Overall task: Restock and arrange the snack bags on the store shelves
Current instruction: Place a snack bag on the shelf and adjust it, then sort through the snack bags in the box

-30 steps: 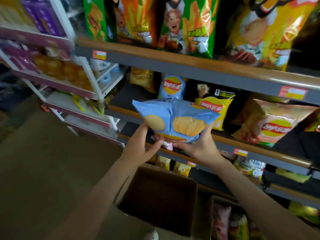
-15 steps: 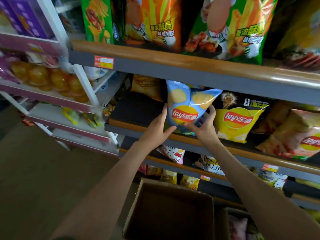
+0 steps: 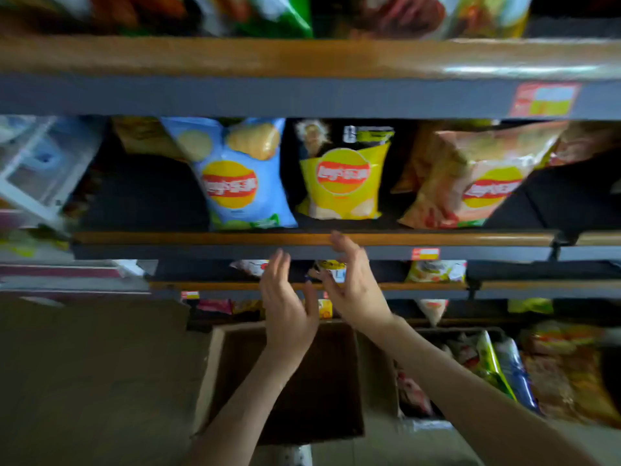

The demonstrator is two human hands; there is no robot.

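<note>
A light blue chip bag stands upright on the middle shelf, left of a yellow chip bag and a pinkish chip bag. Below the shelf's wooden front rail, my left hand and my right hand hover side by side with fingers spread and relaxed. Neither hand holds anything, and both are clear of the blue bag. The picture is motion-blurred.
A cardboard box sits open on the floor under my arms. A second box of mixed snack bags lies to its right. Large bags fill the top shelf, and small packets line the lower shelves. White racks stand at left.
Both hands set the blue bag upright on the middle shelf, let go and drew back below the shelf rail. The view has swung closer to the shelves.
</note>
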